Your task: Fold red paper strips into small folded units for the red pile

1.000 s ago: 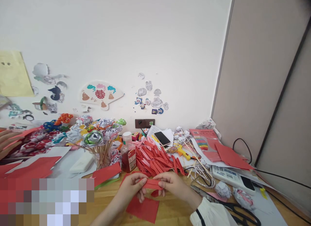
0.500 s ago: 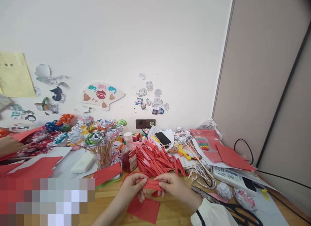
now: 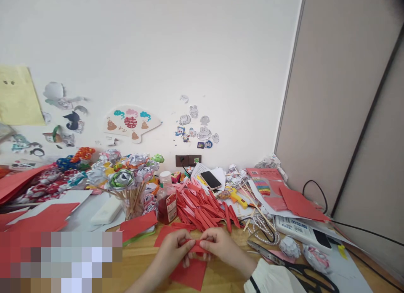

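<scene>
Between my two hands is a small piece of folded red paper [image 3: 199,246], pinched near its ends. My left hand [image 3: 177,247] grips its left side with thumb and fingers; my right hand [image 3: 217,243] grips its right side, thumb on top. Both thumbs are close together and partly hide the paper. Under my hands a flat red paper square [image 3: 191,275] lies on the wooden table [image 3: 142,265]. Another red sheet [image 3: 162,235] shows just beyond my left hand. A pile of folded red paper strips [image 3: 198,204] lies right behind my hands.
A sauce bottle [image 3: 167,202] stands left of the pile, beside a container of paper flowers on sticks [image 3: 131,200]. Black-handled scissors [image 3: 303,270], a bead string [image 3: 261,230], a yellow glue gun [image 3: 238,197] and a phone [image 3: 211,179] lie to the right and back.
My hands have drawn closer together on the red paper, thumbs nearly meeting. Another person's hand at the far left has gone out of view, leaving red sheets there.
</scene>
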A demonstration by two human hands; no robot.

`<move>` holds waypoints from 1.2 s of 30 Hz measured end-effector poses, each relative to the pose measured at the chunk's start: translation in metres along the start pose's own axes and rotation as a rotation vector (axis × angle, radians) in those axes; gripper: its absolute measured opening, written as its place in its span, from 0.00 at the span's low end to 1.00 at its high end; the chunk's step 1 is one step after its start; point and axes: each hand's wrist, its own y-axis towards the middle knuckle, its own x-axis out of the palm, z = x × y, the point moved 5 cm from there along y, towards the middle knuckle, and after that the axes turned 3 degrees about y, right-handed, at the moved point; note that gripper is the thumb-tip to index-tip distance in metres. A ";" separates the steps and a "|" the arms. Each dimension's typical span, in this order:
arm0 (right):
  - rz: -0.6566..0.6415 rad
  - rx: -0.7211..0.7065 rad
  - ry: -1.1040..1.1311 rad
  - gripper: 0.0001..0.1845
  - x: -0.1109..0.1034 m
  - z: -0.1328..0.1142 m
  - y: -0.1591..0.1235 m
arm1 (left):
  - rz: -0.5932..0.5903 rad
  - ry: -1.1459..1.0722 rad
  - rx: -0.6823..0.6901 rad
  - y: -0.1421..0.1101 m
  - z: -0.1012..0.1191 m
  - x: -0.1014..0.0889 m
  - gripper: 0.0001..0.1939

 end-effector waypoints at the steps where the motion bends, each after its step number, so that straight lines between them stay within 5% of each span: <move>1: -0.005 0.003 -0.011 0.15 0.001 0.001 0.000 | -0.004 -0.001 -0.004 0.000 0.000 0.001 0.17; 11: 0.031 0.005 -0.008 0.15 -0.013 -0.008 0.000 | -0.033 -0.124 -0.037 0.005 0.000 -0.009 0.17; 20: 0.012 -0.017 0.109 0.20 -0.001 -0.008 0.000 | 0.013 -0.138 0.019 0.006 -0.003 -0.010 0.15; 25: -0.012 -0.012 0.167 0.20 0.003 -0.005 0.000 | -0.104 -0.337 -0.095 0.004 -0.004 -0.004 0.13; 31: -0.038 -0.033 0.198 0.19 0.003 -0.004 0.001 | -0.061 -0.543 -0.164 0.001 -0.005 -0.007 0.05; 36: 0.021 -0.023 0.176 0.18 -0.001 0.000 0.002 | -0.083 -0.512 -0.167 0.000 -0.002 -0.005 0.08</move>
